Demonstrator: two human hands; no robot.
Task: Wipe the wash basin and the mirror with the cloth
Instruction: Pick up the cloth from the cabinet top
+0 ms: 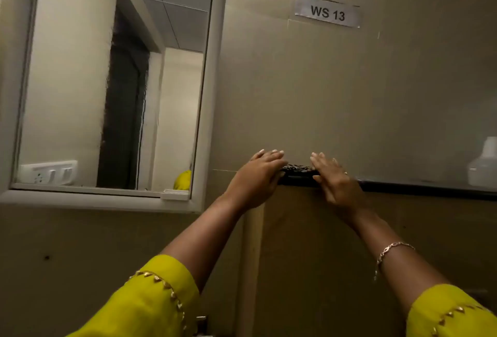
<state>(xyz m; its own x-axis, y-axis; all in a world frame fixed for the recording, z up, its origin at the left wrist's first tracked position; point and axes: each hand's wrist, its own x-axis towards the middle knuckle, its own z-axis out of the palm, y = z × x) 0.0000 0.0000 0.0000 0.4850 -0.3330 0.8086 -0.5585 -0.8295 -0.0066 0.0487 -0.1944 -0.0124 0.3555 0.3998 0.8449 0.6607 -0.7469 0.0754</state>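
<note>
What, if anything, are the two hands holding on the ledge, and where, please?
The left hand and right hand flank a dark patterned object, perhaps the cloth, on the black ledge, touching its ends; whether either grips it cannot be told.

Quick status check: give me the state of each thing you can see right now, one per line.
Left hand: fingers spread, on the ledge.
Right hand: fingers spread, on the ledge.
Cloth: dark, bunched on the ledge between both hands; grip unclear.
Mirror: wall-mounted, untouched.
Bottle: upright on the ledge, far right.
Sign: taped to the wall.
</note>
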